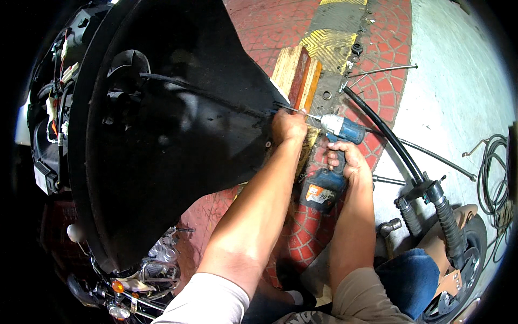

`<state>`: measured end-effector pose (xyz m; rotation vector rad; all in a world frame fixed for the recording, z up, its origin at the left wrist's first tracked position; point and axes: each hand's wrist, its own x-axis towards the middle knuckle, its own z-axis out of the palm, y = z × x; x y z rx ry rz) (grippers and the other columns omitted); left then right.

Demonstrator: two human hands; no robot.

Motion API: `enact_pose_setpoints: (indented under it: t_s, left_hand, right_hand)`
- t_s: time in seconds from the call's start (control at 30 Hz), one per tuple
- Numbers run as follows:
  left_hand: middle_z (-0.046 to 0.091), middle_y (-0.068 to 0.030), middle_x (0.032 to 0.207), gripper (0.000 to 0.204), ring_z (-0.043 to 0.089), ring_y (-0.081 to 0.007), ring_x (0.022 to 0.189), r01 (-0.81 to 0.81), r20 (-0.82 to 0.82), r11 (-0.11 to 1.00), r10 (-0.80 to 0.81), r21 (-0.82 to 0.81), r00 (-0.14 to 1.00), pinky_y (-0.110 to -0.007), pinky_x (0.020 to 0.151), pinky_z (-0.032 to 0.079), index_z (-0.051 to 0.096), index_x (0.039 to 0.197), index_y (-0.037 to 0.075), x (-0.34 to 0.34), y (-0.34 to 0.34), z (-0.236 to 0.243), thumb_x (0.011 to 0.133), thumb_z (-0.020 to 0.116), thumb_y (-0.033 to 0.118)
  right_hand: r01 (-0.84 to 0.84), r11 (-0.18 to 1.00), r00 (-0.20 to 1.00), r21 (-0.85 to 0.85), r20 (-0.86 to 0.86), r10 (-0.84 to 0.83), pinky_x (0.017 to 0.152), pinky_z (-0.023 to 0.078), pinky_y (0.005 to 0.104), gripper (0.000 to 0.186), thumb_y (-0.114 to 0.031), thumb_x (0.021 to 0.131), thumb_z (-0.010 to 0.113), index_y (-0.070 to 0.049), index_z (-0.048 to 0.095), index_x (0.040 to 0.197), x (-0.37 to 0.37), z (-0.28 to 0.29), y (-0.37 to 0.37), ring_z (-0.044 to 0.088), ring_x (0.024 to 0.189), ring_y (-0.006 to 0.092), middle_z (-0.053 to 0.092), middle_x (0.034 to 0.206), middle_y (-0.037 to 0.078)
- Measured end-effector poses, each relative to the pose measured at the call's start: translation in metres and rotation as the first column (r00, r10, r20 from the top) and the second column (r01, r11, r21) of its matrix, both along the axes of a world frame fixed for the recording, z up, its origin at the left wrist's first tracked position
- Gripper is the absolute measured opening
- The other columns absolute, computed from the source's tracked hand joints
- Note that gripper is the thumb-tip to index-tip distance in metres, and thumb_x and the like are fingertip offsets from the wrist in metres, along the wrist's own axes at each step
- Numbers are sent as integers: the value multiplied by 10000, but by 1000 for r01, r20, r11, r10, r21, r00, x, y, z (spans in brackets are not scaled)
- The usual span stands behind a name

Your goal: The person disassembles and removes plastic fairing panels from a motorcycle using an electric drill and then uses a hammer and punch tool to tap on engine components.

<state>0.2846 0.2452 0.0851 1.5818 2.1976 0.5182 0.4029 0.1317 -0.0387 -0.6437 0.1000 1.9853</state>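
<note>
A blue and silver cordless impact driver [345, 129] is in my right hand [348, 156], whose fingers wrap round its handle. Its long thin bit points left to the narrow end of a large black curved panel [216, 140]. At that end my left hand [288, 128] is closed, its fingertips next to the bit. What lies between those fingers is hidden, whether the bit, a fastener or the panel's edge. A black cable [199, 93] runs along the panel's dark face toward the left hand. Under the panel's tip are wooden blocks [297, 73].
To the right stands a front fork with rubber gaiters [448, 224] and a wheel [477, 254]. A black tube [383, 127], a thin rod [380, 70] and a metal ring [327, 95] lie on the floor. A coiled cable [492, 178] is farther right. Motorcycle parts [162, 264] show at lower left.
</note>
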Motion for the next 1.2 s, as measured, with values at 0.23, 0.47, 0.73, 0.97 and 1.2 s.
enact_pose_setpoints:
  t_s: [0.23, 0.47, 0.73, 0.97, 1.2]
  left_hand:
    - [727, -243, 1128, 387, 699, -393, 1082, 74, 2, 997, -74, -1, 997, -450, 930, 529, 695, 1134, -27, -4, -3, -4, 882, 758, 259]
    - [726, -242, 1132, 399, 702, -387, 1074, 81, 68, 997, -82, 16, 994, -445, 924, 529, 695, 1143, -17, -7, 0, -4, 871, 773, 265]
    - [748, -198, 1072, 377, 724, -342, 999, 53, -15, 998, -53, 17, 998, -434, 894, 539, 713, 1096, 17, -1, -6, 1, 842, 803, 280]
    - [767, -164, 1003, 331, 730, -299, 943, 42, 9, 997, -42, 67, 999, -401, 875, 540, 742, 1001, 19, -3, -4, -5, 807, 837, 271]
    - [690, -247, 1193, 503, 670, -400, 1110, 20, 25, 998, -21, 55, 999, -467, 957, 510, 597, 1266, 4, -6, -7, -7, 876, 766, 272]
  right_hand:
    - [-62, 997, 993, 36, 101, 58, 508, 448, 304, 151, -149, 837, 709, -23, 680, 914, 21, -6, 12, 479, 486, 122, 564, 643, 1]
    - [-89, 996, 995, 28, 44, 88, 509, 426, 297, 130, -143, 816, 723, -49, 660, 879, 22, -9, 18, 459, 500, 118, 544, 636, -5]
    - [-75, 996, 997, 41, -1, 75, 511, 401, 286, 157, -165, 823, 710, -36, 668, 902, 18, -15, 17, 445, 508, 115, 520, 629, -6]
    - [-75, 995, 997, 61, 17, 74, 521, 419, 314, 184, -163, 794, 705, -41, 625, 906, 22, -14, 15, 438, 491, 131, 528, 637, 9]
    - [-14, 999, 1000, 47, -14, 14, 495, 412, 283, 182, -122, 801, 712, -24, 654, 944, 18, -18, 10, 462, 505, 138, 544, 659, 21]
